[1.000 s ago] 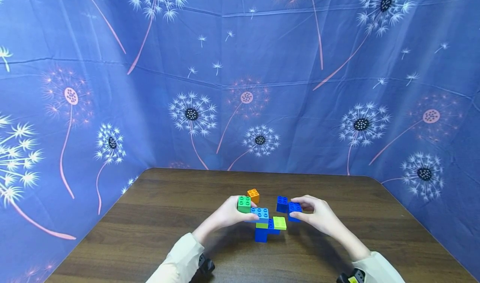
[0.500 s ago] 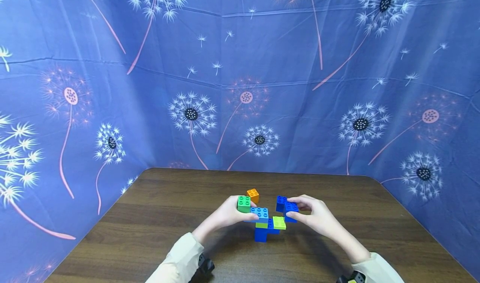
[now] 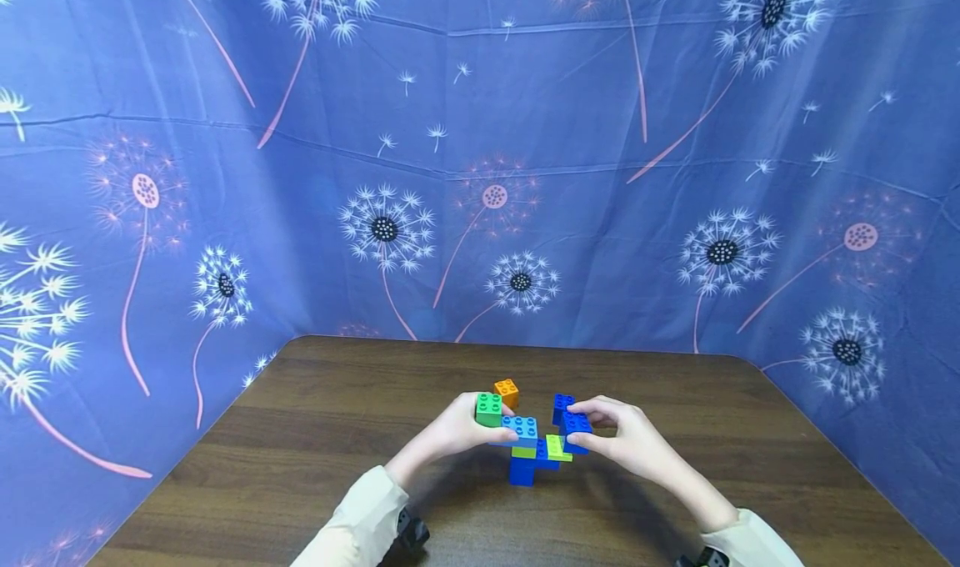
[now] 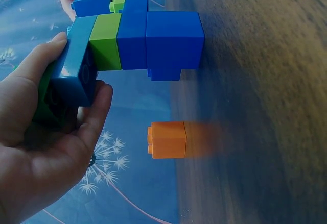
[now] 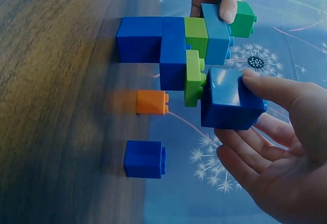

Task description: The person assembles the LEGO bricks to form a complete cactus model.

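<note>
My left hand grips the light blue brick at the top of a small built structure, its thumb on the near side. A green brick is joined on the left, beside my fingers. Below are a lime brick, dark blue bricks and a second lime piece with studs up. My right hand pinches a dark blue brick between thumb and fingers. That brick sits right over the second lime piece's studs; whether it is pressed on, I cannot tell.
An orange brick stands on the wooden table behind the structure. Another dark blue brick stands loose on the table, partly behind my right hand's brick in the head view. A blue dandelion-print cloth hangs behind the table.
My right hand has moved left and slightly down with its dark blue brick, from right of the structure to over the lime piece. The left hand has stayed in place.
</note>
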`<control>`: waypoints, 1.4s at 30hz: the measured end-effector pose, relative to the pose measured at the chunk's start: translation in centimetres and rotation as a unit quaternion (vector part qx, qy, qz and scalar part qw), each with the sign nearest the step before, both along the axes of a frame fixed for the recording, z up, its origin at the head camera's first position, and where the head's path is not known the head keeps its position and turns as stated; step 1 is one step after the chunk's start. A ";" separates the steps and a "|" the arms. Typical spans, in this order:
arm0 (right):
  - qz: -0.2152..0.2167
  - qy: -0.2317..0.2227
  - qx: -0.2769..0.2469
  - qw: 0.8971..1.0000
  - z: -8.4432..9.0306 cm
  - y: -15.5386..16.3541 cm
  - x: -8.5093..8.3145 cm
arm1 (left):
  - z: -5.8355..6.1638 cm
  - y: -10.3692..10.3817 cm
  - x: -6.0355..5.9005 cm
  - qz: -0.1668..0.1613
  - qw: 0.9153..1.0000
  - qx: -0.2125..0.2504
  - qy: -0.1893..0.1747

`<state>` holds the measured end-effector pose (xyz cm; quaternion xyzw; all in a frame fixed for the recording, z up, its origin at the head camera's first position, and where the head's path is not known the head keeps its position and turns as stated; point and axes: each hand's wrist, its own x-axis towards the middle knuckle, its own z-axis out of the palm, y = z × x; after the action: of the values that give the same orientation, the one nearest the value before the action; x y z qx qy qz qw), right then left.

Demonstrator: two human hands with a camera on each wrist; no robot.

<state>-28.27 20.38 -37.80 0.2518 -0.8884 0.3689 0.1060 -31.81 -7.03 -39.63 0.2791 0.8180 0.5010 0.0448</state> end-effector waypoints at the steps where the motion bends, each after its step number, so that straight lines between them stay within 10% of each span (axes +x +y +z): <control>1: 0.005 0.004 -0.001 1.000 0.0 0.0 0.0 | 0.0 0.0 0.0 -0.001 1.000 0.000 0.002; 42: 0.034 -0.014 0.007 0.999 0.0 0.3 -0.3 | 0.1 0.1 0.1 -0.003 1.000 0.002 0.004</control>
<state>-28.54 20.68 -37.75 0.2776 -0.8831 0.3698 0.0791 -31.71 -6.91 -39.50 0.2833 0.8162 0.5018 0.0423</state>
